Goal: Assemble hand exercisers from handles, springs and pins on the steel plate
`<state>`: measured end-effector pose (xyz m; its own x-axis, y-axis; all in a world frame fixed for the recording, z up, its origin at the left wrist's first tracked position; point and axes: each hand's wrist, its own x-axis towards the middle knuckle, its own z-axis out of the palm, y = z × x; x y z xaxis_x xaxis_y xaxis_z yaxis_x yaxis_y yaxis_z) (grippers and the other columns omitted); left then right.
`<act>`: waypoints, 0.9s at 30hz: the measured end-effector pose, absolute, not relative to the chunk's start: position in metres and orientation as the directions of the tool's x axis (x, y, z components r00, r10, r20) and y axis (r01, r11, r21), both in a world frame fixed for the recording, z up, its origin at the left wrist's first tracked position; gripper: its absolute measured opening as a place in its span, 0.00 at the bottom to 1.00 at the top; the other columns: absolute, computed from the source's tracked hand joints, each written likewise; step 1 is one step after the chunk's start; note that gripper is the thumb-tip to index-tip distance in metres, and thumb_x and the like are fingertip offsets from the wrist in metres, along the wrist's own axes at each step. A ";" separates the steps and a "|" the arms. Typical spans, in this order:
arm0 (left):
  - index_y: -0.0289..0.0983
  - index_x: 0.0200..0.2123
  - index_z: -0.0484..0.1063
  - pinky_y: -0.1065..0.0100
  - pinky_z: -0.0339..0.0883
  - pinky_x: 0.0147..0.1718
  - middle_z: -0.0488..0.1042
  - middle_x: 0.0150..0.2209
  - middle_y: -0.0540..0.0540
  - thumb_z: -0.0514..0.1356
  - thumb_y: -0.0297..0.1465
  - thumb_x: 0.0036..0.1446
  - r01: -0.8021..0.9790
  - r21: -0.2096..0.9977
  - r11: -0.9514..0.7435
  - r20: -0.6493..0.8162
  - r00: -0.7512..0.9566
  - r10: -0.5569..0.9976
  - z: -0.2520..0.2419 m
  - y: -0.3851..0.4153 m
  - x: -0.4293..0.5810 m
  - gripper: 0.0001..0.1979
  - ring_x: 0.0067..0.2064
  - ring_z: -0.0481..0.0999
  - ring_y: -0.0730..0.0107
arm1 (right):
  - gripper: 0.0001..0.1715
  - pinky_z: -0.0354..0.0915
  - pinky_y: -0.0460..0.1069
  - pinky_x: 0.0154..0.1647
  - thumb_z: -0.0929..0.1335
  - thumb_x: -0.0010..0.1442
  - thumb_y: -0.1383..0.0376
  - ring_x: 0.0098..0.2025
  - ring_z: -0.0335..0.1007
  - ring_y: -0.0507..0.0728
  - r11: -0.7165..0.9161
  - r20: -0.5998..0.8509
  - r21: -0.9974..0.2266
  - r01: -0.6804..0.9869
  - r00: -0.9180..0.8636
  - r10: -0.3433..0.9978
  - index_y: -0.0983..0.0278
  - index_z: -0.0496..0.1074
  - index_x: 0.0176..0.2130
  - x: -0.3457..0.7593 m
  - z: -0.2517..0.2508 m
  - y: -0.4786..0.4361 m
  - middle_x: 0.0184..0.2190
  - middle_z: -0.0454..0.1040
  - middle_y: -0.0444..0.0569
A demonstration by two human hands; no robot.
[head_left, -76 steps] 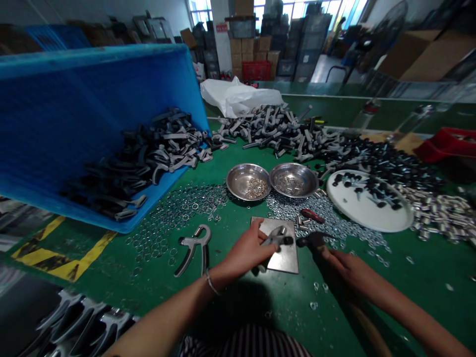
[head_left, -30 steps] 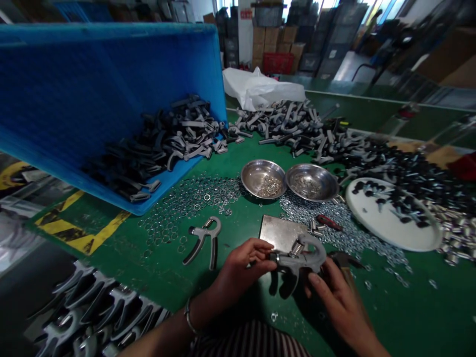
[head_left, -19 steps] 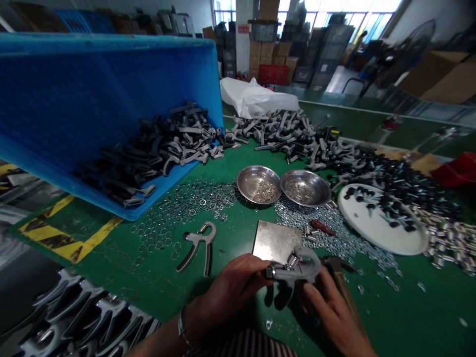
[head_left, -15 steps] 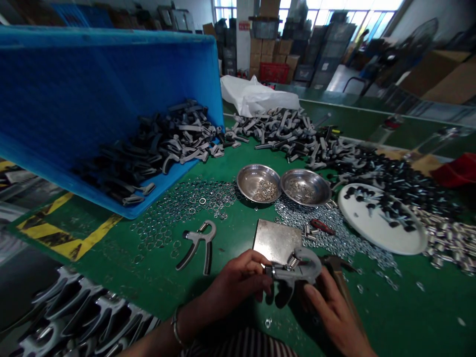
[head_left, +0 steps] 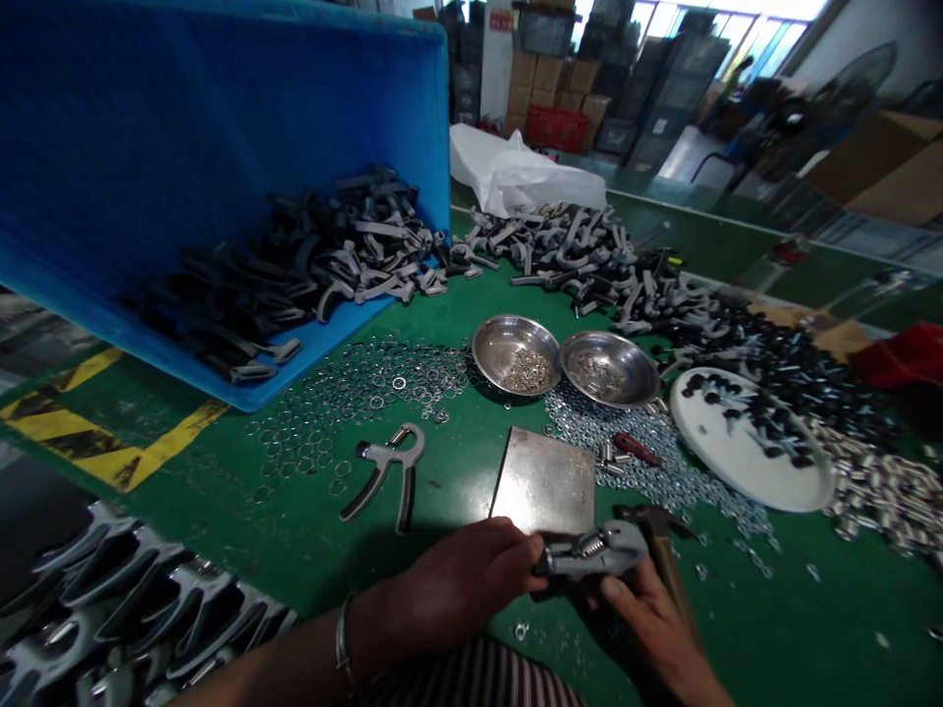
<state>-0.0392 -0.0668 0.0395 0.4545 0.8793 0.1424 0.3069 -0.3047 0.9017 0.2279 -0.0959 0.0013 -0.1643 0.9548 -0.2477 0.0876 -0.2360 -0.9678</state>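
I hold a grey hand gripper with a coil spring (head_left: 593,552) low over the green table, near its front edge. My left hand (head_left: 464,589) is closed on its left end, fingers pinched at the knob. From below, my right hand (head_left: 648,628) grips its right side. A hammer (head_left: 659,535) lies on the table just behind my right hand. The square steel plate (head_left: 545,483) sits bare right behind the gripper. Another finished hand gripper (head_left: 383,476) lies on the table to the left.
A tilted blue crate (head_left: 184,137) holds grey and black handles. Behind the plate stand two steel bowls (head_left: 516,352) of small parts, amid scattered washers (head_left: 354,393) and nuts. A white plate (head_left: 751,442) with black knobs is at right. Finished grippers (head_left: 133,609) are stacked at lower left.
The hand gripper was lifted off the steel plate into both hands, the hammer was laid down, and the gripper has since been turned flatter and brought lower toward me.
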 end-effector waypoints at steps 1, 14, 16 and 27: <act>0.41 0.42 0.73 0.65 0.70 0.41 0.77 0.37 0.44 0.60 0.37 0.62 0.303 0.906 -0.296 0.130 0.466 0.875 0.040 -0.066 -0.038 0.08 0.39 0.76 0.63 | 0.18 0.68 0.50 0.33 0.70 0.60 0.49 0.30 0.71 0.56 -0.262 -0.266 -0.964 0.040 -0.154 0.952 0.49 0.70 0.49 0.224 0.001 -0.097 0.32 0.75 0.43; 0.34 0.65 0.51 0.59 0.72 0.45 0.75 0.41 0.44 0.61 0.29 0.59 0.478 0.860 -0.179 0.087 0.208 0.974 -0.011 -0.052 0.000 0.34 0.39 0.76 0.64 | 0.25 0.68 0.58 0.50 0.64 0.63 0.44 0.47 0.73 0.65 -0.253 -0.297 -0.865 0.434 -0.036 0.954 0.59 0.74 0.46 0.189 0.012 -0.064 0.44 0.78 0.53; 0.32 0.66 0.50 0.60 0.73 0.43 0.75 0.39 0.43 0.59 0.29 0.61 0.539 0.794 -0.283 0.189 0.224 0.956 -0.018 -0.047 -0.001 0.33 0.38 0.76 0.63 | 0.23 0.65 0.60 0.53 0.63 0.65 0.46 0.48 0.72 0.66 -0.065 -0.209 -0.724 0.686 -0.128 0.970 0.60 0.76 0.44 0.210 0.016 -0.049 0.44 0.78 0.54; 0.38 0.56 0.66 0.52 0.64 0.54 0.69 0.51 0.40 0.67 0.38 0.55 0.690 0.621 -0.373 0.189 0.330 0.925 0.010 -0.016 -0.011 0.27 0.53 0.68 0.53 | 0.14 0.59 0.52 0.27 0.60 0.69 0.62 0.36 0.74 0.65 0.168 -0.060 0.178 0.970 -0.160 0.985 0.66 0.70 0.37 0.313 0.014 0.058 0.36 0.75 0.58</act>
<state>-0.0107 -0.0160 0.0101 0.3298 0.9249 0.1891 0.6897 -0.3728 0.6208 0.3127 0.0581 0.0138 -0.1599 0.9853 -0.0599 0.9696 0.1682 0.1775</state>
